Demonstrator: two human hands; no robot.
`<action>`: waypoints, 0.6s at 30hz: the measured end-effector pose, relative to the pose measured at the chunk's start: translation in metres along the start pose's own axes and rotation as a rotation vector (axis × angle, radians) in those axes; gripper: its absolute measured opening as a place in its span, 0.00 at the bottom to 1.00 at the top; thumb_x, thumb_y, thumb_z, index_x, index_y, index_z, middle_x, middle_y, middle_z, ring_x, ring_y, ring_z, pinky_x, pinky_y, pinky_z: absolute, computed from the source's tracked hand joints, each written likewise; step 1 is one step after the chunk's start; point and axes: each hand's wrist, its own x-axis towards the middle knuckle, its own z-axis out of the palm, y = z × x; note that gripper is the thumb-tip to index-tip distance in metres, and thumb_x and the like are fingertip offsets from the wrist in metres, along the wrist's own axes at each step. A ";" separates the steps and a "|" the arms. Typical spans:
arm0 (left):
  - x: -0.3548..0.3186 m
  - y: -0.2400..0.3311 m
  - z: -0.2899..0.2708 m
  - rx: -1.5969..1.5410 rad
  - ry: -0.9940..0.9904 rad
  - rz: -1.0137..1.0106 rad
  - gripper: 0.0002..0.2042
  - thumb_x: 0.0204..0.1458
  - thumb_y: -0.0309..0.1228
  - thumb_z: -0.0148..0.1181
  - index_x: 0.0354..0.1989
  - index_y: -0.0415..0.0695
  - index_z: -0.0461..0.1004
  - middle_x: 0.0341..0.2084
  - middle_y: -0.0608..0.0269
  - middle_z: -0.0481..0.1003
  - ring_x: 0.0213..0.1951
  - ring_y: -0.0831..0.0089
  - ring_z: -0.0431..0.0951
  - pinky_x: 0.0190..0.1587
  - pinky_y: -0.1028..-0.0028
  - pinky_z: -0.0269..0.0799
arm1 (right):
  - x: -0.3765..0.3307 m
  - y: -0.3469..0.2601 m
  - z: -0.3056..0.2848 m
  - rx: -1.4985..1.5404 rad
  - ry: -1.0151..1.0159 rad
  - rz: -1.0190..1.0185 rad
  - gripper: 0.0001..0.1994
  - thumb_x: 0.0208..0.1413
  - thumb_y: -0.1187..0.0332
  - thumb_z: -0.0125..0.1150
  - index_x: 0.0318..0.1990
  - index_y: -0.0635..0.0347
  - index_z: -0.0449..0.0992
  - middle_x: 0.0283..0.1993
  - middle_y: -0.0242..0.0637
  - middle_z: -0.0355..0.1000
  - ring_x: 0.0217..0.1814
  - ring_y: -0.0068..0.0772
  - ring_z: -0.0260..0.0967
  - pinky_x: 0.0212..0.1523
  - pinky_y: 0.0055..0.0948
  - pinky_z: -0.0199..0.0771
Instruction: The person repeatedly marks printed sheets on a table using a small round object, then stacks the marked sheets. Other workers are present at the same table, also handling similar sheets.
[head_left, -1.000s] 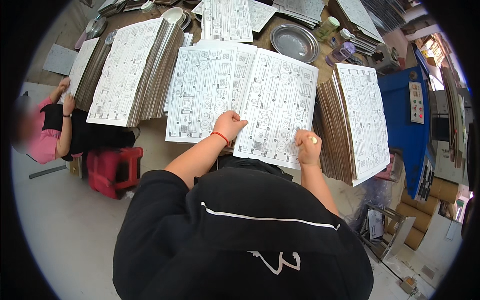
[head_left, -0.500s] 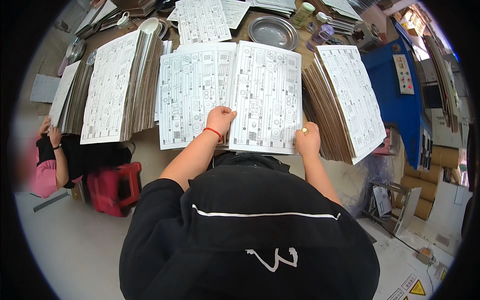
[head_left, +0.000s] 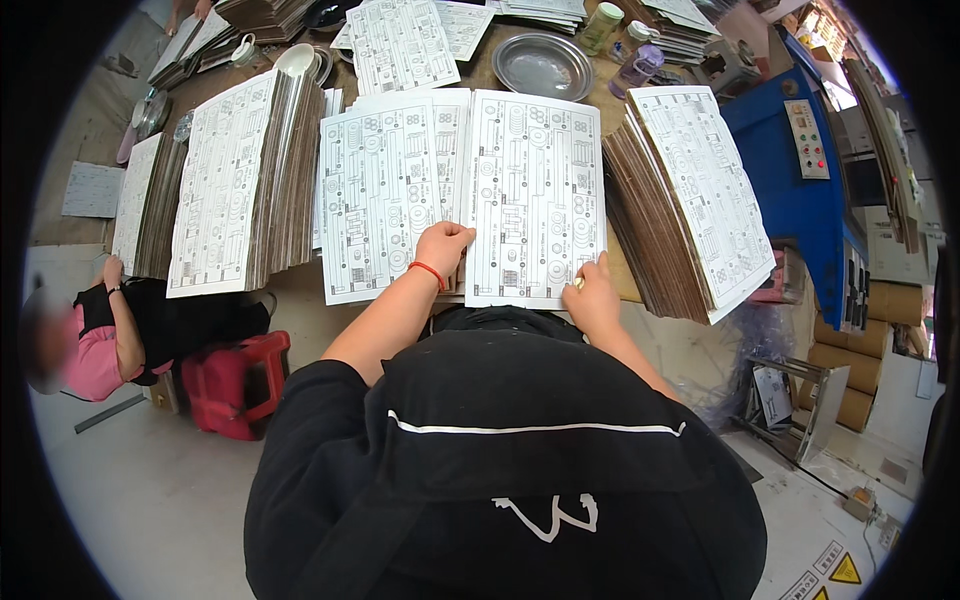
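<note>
A white printed sheet (head_left: pixel 533 200) with rows of line drawings lies before me at the table's front edge. My left hand (head_left: pixel 443 250), with a red cord round its wrist, pinches this sheet's lower left edge. At the lower right corner my right hand (head_left: pixel 592 298) grips it, with a small yellowish band on one finger. Just left, overlapping similar sheets (head_left: pixel 375 200) lie partly under the first one. Their lower right part is hidden by my left hand and forearm.
Tall stacks of printed boards stand on the left (head_left: pixel 222 190) and right (head_left: pixel 690 200). Beyond are a round metal tray (head_left: pixel 543 68), jars (head_left: pixel 601 28) and more sheets (head_left: pixel 402 45). A co-worker (head_left: pixel 110 330) sits at far left near a red stool (head_left: pixel 235 385). A blue machine (head_left: pixel 815 200) stands right.
My right hand has moved inward from the sheet's right edge onto its lower right corner. My left hand has shifted slightly down. At far left the co-worker's arms have moved.
</note>
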 end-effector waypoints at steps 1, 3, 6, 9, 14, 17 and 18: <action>0.000 -0.002 0.000 -0.018 0.002 -0.013 0.13 0.53 0.35 0.63 0.37 0.36 0.77 0.28 0.62 0.76 0.30 0.76 0.74 0.36 0.75 0.72 | -0.002 -0.002 -0.001 -0.034 -0.012 -0.012 0.15 0.45 0.64 0.59 0.40 0.62 0.70 0.70 0.65 0.48 0.50 0.62 0.71 0.47 0.48 0.73; -0.003 -0.001 0.001 -0.054 0.001 -0.038 0.15 0.53 0.36 0.63 0.38 0.35 0.77 0.27 0.60 0.77 0.28 0.73 0.75 0.34 0.72 0.72 | -0.005 -0.006 -0.001 -0.076 -0.042 -0.003 0.15 0.45 0.64 0.59 0.40 0.62 0.70 0.71 0.65 0.47 0.46 0.61 0.73 0.44 0.48 0.74; 0.006 -0.012 0.000 -0.071 -0.027 -0.004 0.15 0.53 0.36 0.63 0.39 0.35 0.77 0.27 0.60 0.77 0.27 0.74 0.74 0.32 0.72 0.73 | -0.008 -0.007 0.000 -0.093 -0.060 -0.029 0.15 0.45 0.65 0.59 0.40 0.62 0.71 0.71 0.65 0.45 0.43 0.61 0.74 0.43 0.48 0.75; 0.004 -0.006 -0.003 -0.048 -0.069 -0.049 0.15 0.53 0.37 0.63 0.39 0.35 0.77 0.26 0.60 0.77 0.27 0.74 0.75 0.32 0.72 0.73 | -0.008 -0.009 -0.002 -0.037 -0.079 0.002 0.13 0.44 0.66 0.58 0.38 0.60 0.71 0.72 0.62 0.45 0.49 0.59 0.72 0.45 0.45 0.74; -0.004 0.001 0.001 -0.015 -0.003 -0.003 0.16 0.54 0.37 0.62 0.42 0.34 0.75 0.29 0.59 0.77 0.30 0.74 0.76 0.34 0.73 0.73 | -0.006 -0.008 -0.007 0.012 -0.079 0.021 0.11 0.44 0.66 0.57 0.35 0.61 0.72 0.72 0.59 0.48 0.54 0.58 0.70 0.48 0.43 0.73; 0.002 -0.002 -0.004 0.019 0.003 0.046 0.16 0.55 0.36 0.61 0.43 0.35 0.74 0.32 0.58 0.77 0.32 0.73 0.76 0.36 0.72 0.73 | -0.004 -0.005 -0.012 0.008 -0.089 0.018 0.12 0.44 0.66 0.57 0.36 0.63 0.73 0.72 0.51 0.52 0.55 0.53 0.70 0.49 0.42 0.73; 0.004 -0.004 -0.010 0.042 -0.005 0.054 0.16 0.55 0.36 0.61 0.43 0.35 0.73 0.33 0.57 0.78 0.32 0.72 0.77 0.37 0.72 0.74 | -0.002 -0.003 -0.015 0.011 -0.097 -0.001 0.13 0.45 0.65 0.57 0.37 0.64 0.74 0.72 0.48 0.53 0.55 0.51 0.70 0.49 0.42 0.73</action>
